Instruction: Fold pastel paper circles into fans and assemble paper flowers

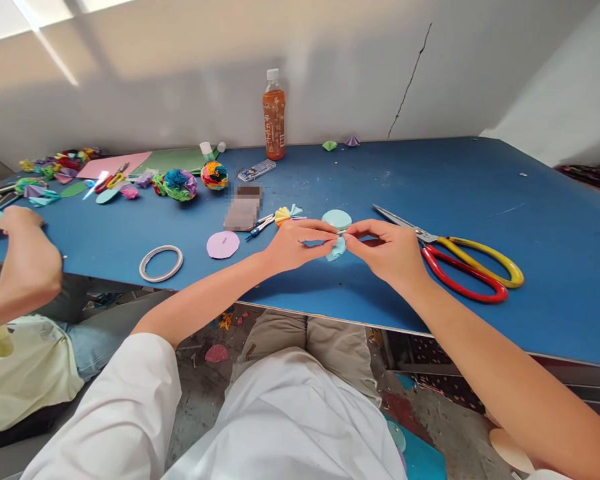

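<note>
Both hands meet over the front of the blue table, pinching a small piece of light teal paper (336, 249) between their fingertips. My left hand (303, 244) grips it from the left, and my right hand (387, 250) from the right. The paper looks creased or folded; the fingers hide part of it. Just behind the fingertips lies a round teal paper disc (337, 219). Beyond my left hand are folded yellow and pale blue paper pieces (286, 213), partly covered. Large scissors (450, 250) with red and yellow handles lie right of my right hand.
A lilac paper disc (223, 245), a tape roll (161, 264), a compass (260, 227) and a phone (243, 208) lie to the left. Farther back stand an orange drink bottle (275, 120) and colourful paper balls (180, 185). Another person's arm (27, 260) rests at the far left.
</note>
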Demonstrator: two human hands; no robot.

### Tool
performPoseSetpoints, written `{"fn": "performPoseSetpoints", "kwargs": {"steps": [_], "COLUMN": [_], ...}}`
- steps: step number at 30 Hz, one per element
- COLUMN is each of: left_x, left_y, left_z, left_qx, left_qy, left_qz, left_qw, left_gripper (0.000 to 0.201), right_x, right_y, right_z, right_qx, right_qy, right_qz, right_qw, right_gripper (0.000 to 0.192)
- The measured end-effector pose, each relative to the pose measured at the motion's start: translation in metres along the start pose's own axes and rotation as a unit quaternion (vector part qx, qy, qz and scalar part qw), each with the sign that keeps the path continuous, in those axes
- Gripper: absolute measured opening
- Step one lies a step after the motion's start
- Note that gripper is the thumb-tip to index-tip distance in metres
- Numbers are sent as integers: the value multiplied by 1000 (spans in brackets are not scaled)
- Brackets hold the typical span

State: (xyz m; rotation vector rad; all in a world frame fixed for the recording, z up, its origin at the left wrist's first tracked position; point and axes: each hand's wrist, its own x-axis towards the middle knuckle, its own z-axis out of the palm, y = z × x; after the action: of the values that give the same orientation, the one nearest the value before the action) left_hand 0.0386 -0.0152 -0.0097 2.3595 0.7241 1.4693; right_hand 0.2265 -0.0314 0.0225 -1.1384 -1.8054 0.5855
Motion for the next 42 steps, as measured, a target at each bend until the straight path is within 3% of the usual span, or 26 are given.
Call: {"fn": "performPoseSetpoints", "kwargs": {"steps": [9,13,18,25,37,42], "left_x": [-1,0,3,4,5,6], "left_y": [0,-1,0,2,0,5], "left_z": [1,1,1,1,2,0], "left_qx": [6,14,11,65,37,26], "left_qy": [20,41,56,76,81,69], "left_qz": [39,85,120,116,114,70], "left_qw": [999,995,991,988,989,995], "left_gripper": [14,12,9,13,6,13], "right_x": [0,1,3,5,3,3], "right_y": [1,2,0,0,-1,0], "right_z": [-1,-2,-4,-4,-4,-4], "right_qx": [6,4,29,64,59,48], "right_qy": [14,26,-29,-41,-56,-62], "right_qz": [14,9,14,37,12,6], "right_qw": [1000,1000,999,996,997,997], "right_gripper": [8,13,15,17,18,18]}}
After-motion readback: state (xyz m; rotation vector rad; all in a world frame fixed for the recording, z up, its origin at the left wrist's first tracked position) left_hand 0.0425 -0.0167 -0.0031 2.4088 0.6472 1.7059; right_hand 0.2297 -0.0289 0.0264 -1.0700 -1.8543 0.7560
